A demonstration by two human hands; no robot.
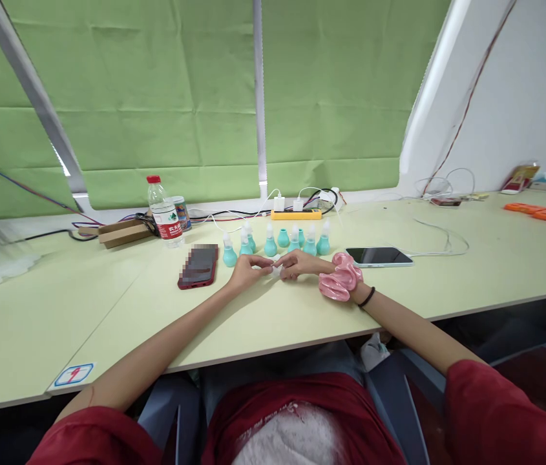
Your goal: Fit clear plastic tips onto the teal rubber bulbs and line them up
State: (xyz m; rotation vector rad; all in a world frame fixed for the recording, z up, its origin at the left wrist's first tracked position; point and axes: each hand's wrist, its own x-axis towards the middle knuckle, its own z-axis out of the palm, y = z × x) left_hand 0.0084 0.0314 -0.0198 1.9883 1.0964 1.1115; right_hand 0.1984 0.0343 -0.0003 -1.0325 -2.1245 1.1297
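Observation:
My left hand [247, 274] and my right hand [298, 263] meet over the table. Their fingertips pinch a small translucent white piece [276, 271] between them; its exact shape is partly hidden by the fingers. Just behind the hands stand several turquoise squeeze bulbs [271, 246], most topped with clear pointed tips. One turquoise bulb [283, 237] at the back shows an open neck with no tip on it. A pink scrunchie [341, 278] and a dark band circle my right wrist.
A red-cased phone [199, 266] lies left of the bulbs, another phone [378, 257] to the right. Farther back are a water bottle [165, 213], a can [181, 213], a cardboard tray [126, 233] and a yellow power strip [296, 214] with cables. Orange objects [544, 213] lie far right.

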